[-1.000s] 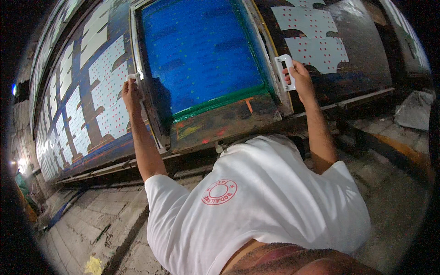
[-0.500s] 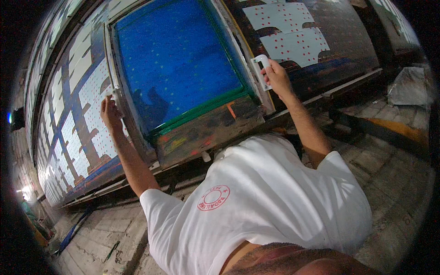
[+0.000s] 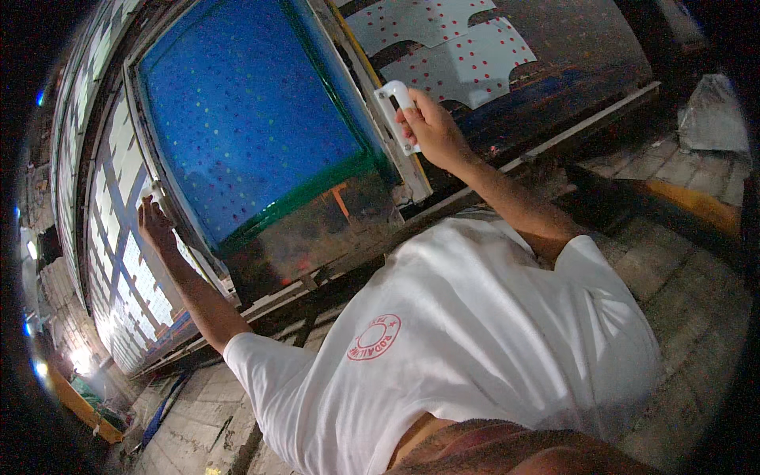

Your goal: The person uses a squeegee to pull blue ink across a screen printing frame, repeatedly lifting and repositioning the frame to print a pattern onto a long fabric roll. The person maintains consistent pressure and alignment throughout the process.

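Note:
A framed screen [image 3: 237, 119] with a blue middle, a green inner border and faint dots lies on the sloping work surface before me. My right hand [image 3: 431, 131] is closed round a white handle [image 3: 393, 93] on its right side. My left hand [image 3: 156, 222] is at the left side, its fingers curled on a smaller white fitting [image 3: 152, 191], partly hidden by them. Pale cut pieces with red dots [image 3: 483, 55] lie on the dark surface right of the screen, and more pale pieces [image 3: 123, 166] lie to the left.
A long metal rail [image 3: 586, 123] runs along the near edge of the work surface, above a paved floor [image 3: 625, 285]. At the far right sits a grey plastic-wrapped bundle [image 3: 708, 111]. A yellow beam [image 3: 79, 404] and bright lights show at the lower left.
The screen, both hands and the surrounding panels have shifted left and tilted in the view. Both hands stay at the sides of the screen, the right still gripping its handle.

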Demonstrator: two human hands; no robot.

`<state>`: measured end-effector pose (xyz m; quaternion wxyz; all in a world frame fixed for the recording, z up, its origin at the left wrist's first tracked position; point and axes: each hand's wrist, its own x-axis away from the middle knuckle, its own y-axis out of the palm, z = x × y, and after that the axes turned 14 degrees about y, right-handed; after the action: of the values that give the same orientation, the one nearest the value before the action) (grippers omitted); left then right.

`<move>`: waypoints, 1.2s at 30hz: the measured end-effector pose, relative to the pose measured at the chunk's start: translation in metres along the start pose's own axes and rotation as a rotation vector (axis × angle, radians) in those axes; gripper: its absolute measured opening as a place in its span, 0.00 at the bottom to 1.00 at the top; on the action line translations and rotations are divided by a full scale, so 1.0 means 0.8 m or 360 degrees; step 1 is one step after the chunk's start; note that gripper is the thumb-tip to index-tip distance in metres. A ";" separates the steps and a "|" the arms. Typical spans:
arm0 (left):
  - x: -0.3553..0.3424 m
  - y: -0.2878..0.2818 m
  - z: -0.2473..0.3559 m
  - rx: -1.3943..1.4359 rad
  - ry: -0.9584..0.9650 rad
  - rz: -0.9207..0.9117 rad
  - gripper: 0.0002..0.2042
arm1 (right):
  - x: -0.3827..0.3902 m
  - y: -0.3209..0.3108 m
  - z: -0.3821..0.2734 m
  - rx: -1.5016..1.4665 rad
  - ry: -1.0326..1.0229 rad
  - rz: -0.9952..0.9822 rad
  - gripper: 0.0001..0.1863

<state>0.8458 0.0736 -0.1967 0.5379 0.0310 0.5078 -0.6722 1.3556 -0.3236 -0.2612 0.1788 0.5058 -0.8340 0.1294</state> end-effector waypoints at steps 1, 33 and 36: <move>-0.010 0.008 0.005 -0.0295 0.0424 -0.0066 0.10 | -0.005 -0.011 -0.005 0.0023 -0.0026 0.0037 0.18; 0.051 0.439 0.362 0.1178 -0.0964 0.0574 0.12 | -0.101 -0.503 -0.015 0.0002 0.0137 0.0533 0.16; 0.057 0.444 0.358 0.1138 -0.1155 0.0606 0.11 | -0.100 -0.509 -0.010 0.0077 0.0198 0.0547 0.16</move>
<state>1.2393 -0.1290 -0.3158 0.7467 0.0693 0.0147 -0.6613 1.7532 -0.4424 -0.2742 0.1932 0.3510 -0.8920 0.2092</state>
